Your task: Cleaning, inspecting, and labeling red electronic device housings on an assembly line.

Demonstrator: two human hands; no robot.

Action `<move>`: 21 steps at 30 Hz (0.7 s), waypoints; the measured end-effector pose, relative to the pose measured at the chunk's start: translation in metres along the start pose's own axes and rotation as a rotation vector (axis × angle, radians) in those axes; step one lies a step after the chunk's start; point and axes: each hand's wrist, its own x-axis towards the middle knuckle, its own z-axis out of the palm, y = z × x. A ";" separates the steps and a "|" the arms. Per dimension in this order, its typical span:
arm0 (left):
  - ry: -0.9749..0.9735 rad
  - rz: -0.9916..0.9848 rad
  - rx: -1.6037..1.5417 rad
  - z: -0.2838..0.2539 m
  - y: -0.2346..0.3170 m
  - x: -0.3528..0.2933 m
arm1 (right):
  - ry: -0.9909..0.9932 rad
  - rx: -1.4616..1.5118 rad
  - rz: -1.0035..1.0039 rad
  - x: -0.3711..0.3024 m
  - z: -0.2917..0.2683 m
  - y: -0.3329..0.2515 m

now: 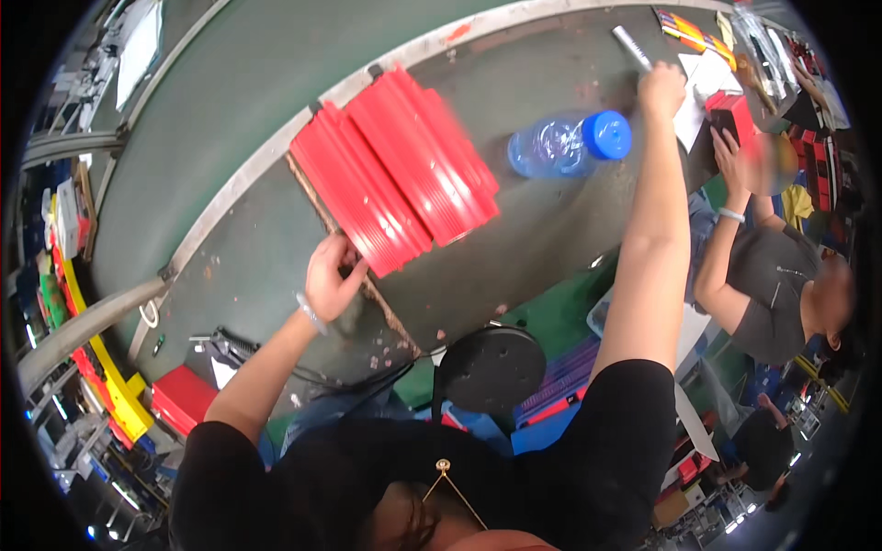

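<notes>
Two red ribbed plastic parts lie side by side on the dark green table: a left part (358, 188) and a right part (424, 151). My left hand (333, 278) is at the near corner of the left part, its fingers curled at the edge and partly hidden, the thumb against it. Stretched out to the far right, my right hand (662, 90) has its fingers closed at the near end of a slim whitish stick (631, 47), whose exact kind I cannot make out. Between my arms a clear bottle (554, 149) with a blue cap lies on its side.
White paper (700, 87) lies beyond my right hand. At the right, a co-worker in a grey shirt (770, 275) holds a red box (730, 112). A round black stool seat (491, 372) is below the table's near edge. A metal rail (248, 184) runs along the far side.
</notes>
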 end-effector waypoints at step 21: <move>0.155 0.658 0.228 -0.038 0.112 0.066 | -0.105 1.645 0.370 -0.286 -0.310 -0.134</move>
